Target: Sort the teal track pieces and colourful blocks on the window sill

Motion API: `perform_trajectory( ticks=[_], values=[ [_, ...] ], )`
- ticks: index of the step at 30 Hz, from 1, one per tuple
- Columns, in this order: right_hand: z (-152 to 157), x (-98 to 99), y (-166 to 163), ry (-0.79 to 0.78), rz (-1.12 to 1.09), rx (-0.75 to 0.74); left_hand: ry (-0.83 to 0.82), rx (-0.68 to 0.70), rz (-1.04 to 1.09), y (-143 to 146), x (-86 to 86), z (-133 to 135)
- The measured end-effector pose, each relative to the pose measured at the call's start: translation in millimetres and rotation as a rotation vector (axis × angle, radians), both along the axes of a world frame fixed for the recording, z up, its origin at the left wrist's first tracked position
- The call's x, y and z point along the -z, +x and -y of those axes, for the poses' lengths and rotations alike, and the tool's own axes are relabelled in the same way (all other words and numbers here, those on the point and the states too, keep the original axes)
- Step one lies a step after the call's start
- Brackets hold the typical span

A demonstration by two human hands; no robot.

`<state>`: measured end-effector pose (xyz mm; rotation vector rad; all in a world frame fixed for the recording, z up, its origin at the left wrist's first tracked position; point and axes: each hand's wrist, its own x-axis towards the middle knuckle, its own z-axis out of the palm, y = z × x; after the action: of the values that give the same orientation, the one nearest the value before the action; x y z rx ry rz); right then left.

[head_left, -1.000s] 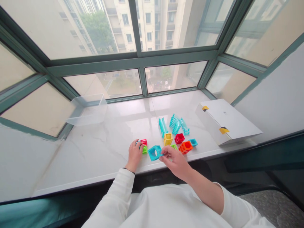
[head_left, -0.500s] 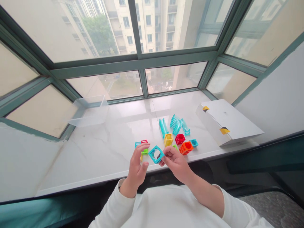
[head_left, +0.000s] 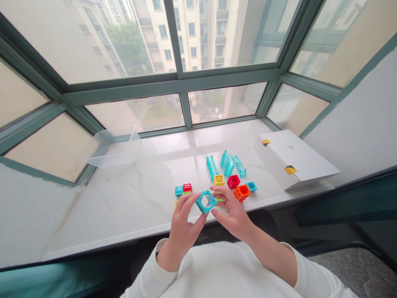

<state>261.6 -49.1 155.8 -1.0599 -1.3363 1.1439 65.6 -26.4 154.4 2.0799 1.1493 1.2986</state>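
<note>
A blue cube block (head_left: pixel 206 209) with a round hole through its face is held just above the front edge of the sill. My left hand (head_left: pixel 185 225) pinches it between thumb and fingertips. Close by its right side, my right hand (head_left: pixel 233 212) has thumb and fingers apart and holds nothing. Behind the left fingers lie a small blue block (head_left: pixel 179 190) and a red block (head_left: pixel 187 187), with green and yellow pieces partly hidden. A yellow cube (head_left: pixel 218 180), a red cube (head_left: pixel 233 181), an orange block (head_left: pixel 242 192) and another blue cube (head_left: pixel 251 186) stand beyond my right hand.
Clear teal track pieces (head_left: pixel 228 162) lie behind the cubes. A white box (head_left: pixel 297 159) with yellow-and-black tabs sits at the right. A transparent bin (head_left: pixel 113 159) stands at the back left of the white sill (head_left: pixel 124 207), under windows.
The blue cube block has passed from my right hand to my left. My left fingers have closed on it, and my right fingers have opened and come away.
</note>
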Motion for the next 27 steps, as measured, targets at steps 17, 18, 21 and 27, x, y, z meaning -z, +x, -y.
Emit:
perform_trajectory(
  ticks=[17,18,21,27],
  values=[
    [-2,-21.2,76,0.232,0.433,0.070,-0.287,0.213,0.115,34,32.5,-5],
    [-1,-21.3,84,0.230,0.419,0.105,-0.308,0.212,0.081,39,41.3,-7],
    [1,-17.9,107,0.210,0.351,0.211,-0.340,0.196,-0.022,54,70.4,-16],
    [7,-2.0,143,0.150,0.257,0.379,-0.353,0.153,-0.137,76,114.5,-30]
  ],
)
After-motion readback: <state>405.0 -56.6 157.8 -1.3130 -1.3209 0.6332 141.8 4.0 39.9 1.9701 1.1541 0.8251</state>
